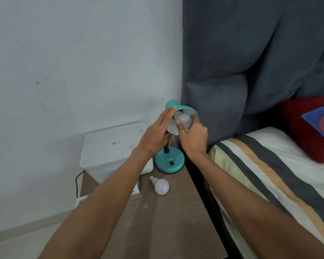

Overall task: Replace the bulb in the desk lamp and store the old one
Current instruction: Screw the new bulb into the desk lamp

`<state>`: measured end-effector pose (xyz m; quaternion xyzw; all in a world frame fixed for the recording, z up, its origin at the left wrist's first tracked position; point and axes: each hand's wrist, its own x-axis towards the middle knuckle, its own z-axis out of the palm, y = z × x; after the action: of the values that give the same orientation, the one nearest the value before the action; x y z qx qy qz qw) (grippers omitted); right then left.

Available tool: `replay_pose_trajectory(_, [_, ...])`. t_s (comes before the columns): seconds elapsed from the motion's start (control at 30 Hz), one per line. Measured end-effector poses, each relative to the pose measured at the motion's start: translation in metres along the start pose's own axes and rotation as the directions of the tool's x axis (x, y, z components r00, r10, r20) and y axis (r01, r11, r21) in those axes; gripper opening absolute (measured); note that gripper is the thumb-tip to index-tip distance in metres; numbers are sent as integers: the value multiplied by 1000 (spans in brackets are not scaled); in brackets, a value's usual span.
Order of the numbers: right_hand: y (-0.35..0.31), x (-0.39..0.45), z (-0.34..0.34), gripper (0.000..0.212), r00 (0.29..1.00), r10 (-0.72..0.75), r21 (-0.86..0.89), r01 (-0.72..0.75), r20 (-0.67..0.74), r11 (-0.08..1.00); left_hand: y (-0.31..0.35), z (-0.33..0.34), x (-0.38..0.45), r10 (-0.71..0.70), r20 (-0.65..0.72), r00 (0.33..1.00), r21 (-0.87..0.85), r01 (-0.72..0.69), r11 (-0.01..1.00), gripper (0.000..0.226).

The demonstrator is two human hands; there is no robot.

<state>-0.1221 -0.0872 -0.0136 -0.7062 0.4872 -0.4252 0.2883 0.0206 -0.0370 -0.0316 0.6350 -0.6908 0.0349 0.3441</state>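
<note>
1. White plastic bin [108,146], far left on the counter [166,221] – matte, translucent, boxy w/ rounded corners and a flat lid, small label on top. Likely storage spot for the old bulb, but that's a guess
2. Left hand [155,133] – open, fingers straight and spread narrow, fingertips [171,109] resting on the teal shade [178,107] of the desk lamp [169,162]. Not gripping anything, just bracing the shade
3. Spare bulb [160,186] – lies loose on its side on the counter, just in front of the lamp base, metal screw cap pointing back-left. Frosted white globe, smooth; will roll if nudged
4. Lamp – glossy teal metal, round domed base w/ black rocker switch, dark flexible neck, cone shade w/ pale inner lining
5. Right hand [192,137] – closed around the fitted bulb [183,119] inside the shade mouth, thumb and fingers on the frosted globe
6. Step, as I judge it: bulb in the socket is being twisted; can't tell whether it's going in or coming out, nor which bulb is the old one
7. Next move needs a light, even grip, steady turns, shade held firm so the neck doesn't flex
8. Counter is brown wood-grain laminate; striped bed sheet [269,165] to the right
</note>
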Motion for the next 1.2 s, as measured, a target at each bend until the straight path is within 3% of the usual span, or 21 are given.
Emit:
replay_pose_trajectory(0.1, [-5, -4, 0, 49, 999, 38, 115, -39, 4, 993, 0, 1, 0, 3, 5, 1000, 14, -3, 1000, 86])
replay_pose_trajectory(0.23, [-4, -5, 4, 54, 1000, 7, 78, -7, 6, 997, -1, 1, 1, -8, 7, 1000, 20, 8, 1000, 92])
replay_pose_trajectory(0.43, [-1, 0, 3, 45, 991, 135, 106, -135, 13, 985, -1, 0, 2, -8, 15, 1000, 23, 7, 1000, 90])
replay_pose_trajectory(0.57, [-6, 0, 4, 48, 997, 36, 56, -32, -62, 998, -1, 3, 3, -1, 17, 1000, 30, 0, 1000, 91])
replay_pose_trajectory(0.7, [0, -3, 3, 55, 996, -91, -10, 91, -3, 996, -2, 1, 2, -3, 15, 1000, 25, 2, 1000, 90])
replay_pose_trajectory(0.87, [1, 3, 2, 44, 998, 58, 12, -58, 0, 998, -1, 0, 2, 3, 19, 1000, 21, -3, 1000, 87])
replay_pose_trajectory(1.07, [-2, -1, 5, 53, 987, -158, -43, 157, -10, 987, -3, 1, 1, 6, 24, 1000, 31, -7, 999, 90])
replay_pose_trajectory(1.13, [1, -1, 6, 59, 987, -159, -56, 160, 25, 985, -3, 1, 1, 5, 20, 1000, 26, -5, 1000, 91])
replay_pose_trajectory(1.2, [1, 0, 4, 52, 997, -78, -7, 78, 29, 997, -2, 0, 1, 8, 15, 1000, 19, -8, 1000, 88])
